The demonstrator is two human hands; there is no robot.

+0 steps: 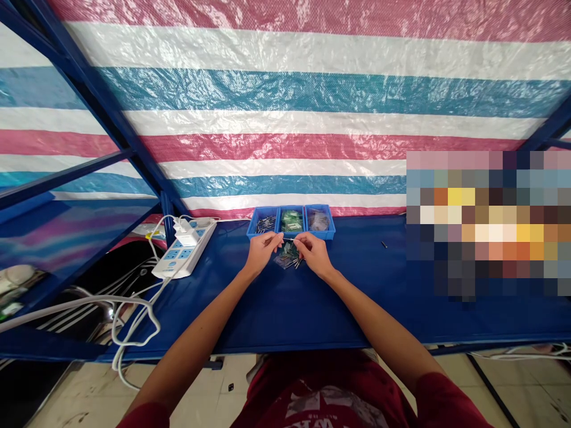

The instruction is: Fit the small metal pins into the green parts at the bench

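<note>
My left hand (pixel 262 251) and my right hand (pixel 314 252) meet over the table, thumbs and fingertips pinched. Between them runs a thin, pale rod-like piece (pixel 289 239), too small to name more exactly; each hand grips an end. Just beyond stand three joined blue bins. The left bin (pixel 250 233) has slim dark and silver rods, the middle bin (pixel 293 234) green pieces, and the right bin (pixel 329 234) clear plastic pieces. Beneath my hands lies a small pile (pixel 284 260) of clear and green bits with several slim rods (pixel 298 262), partly hidden by my right hand.
A white power strip (pixel 182 259) with plugged-in chargers and loose white cables (pixel 151 324) lies on the left. One small dark piece (pixel 384 244) rests on the blue table (pixel 357 291) at right. Blue frame posts and a striped sheet (pixel 285 131) stand behind; the far right is blurred out.
</note>
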